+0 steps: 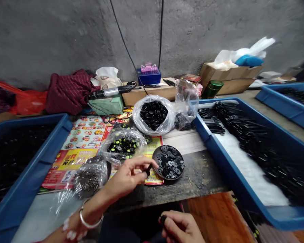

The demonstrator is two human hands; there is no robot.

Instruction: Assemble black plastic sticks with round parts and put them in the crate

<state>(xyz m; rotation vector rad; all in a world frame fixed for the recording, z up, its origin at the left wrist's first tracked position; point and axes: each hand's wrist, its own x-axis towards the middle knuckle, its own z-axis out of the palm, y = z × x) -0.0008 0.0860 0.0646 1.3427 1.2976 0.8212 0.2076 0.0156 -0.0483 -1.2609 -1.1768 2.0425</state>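
My left hand [130, 173], with a bangle at the wrist, pinches a small black part [148, 170] between thumb and fingers. It hovers by the left rim of a round dark dish [155, 156] of flat grey-black pieces [170, 163]. Lower down, near the table's front edge, my right hand [183, 226] is closed on another small black piece [163, 219], mostly covered by the fingers. Behind the left hand lies an open plastic bag [105, 148] of black and yellow-green parts. A bag [78, 179] of small metal pieces, perhaps screws, sits to the left.
A clear bag [170, 116] of glossy black parts stands farther back. Blue trays flank me: one at the left [63, 126], one at the right [205, 130] with long black pieces. A cylindrical tool [111, 91] lies on a green box [108, 105] near the wall.
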